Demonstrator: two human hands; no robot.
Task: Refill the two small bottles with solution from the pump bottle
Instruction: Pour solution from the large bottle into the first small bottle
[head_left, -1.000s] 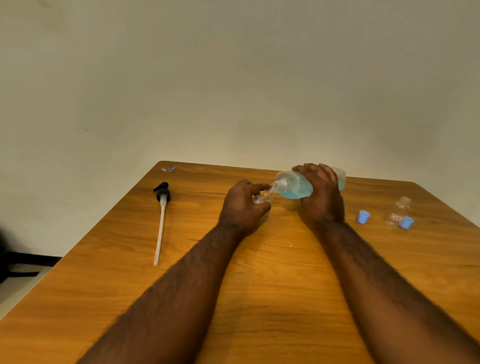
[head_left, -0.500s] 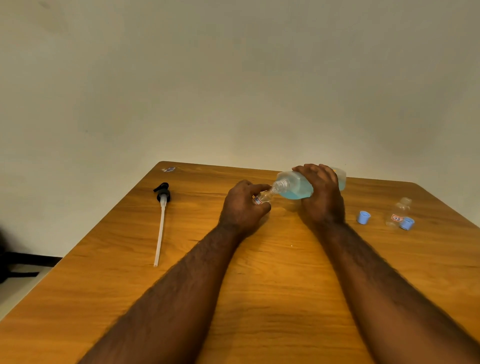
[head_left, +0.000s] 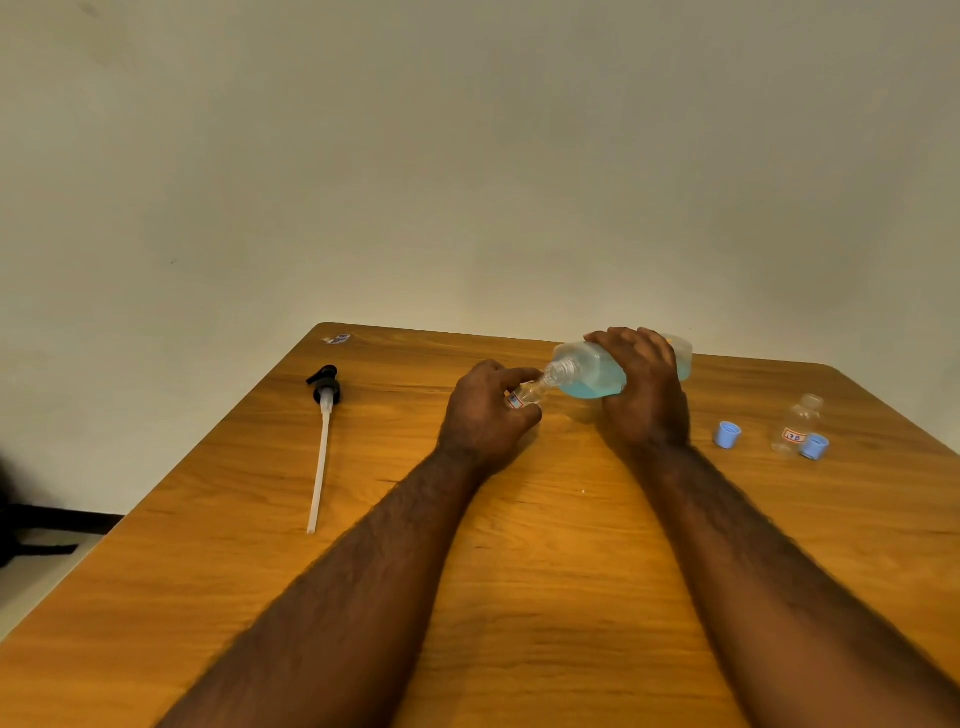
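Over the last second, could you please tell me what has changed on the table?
Nothing visibly changed. The right hand still tilts the clear pump bottle of blue solution at the small clear bottle gripped by the left hand; the black pump head, two blue caps and second small bottle stayed put.

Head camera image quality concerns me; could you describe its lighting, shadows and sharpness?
Head view: dim, warm light, brightest on the table centre; soft shadows beneath both forearms; wall darkens toward the corners; the clear small bottle at right looks soft.
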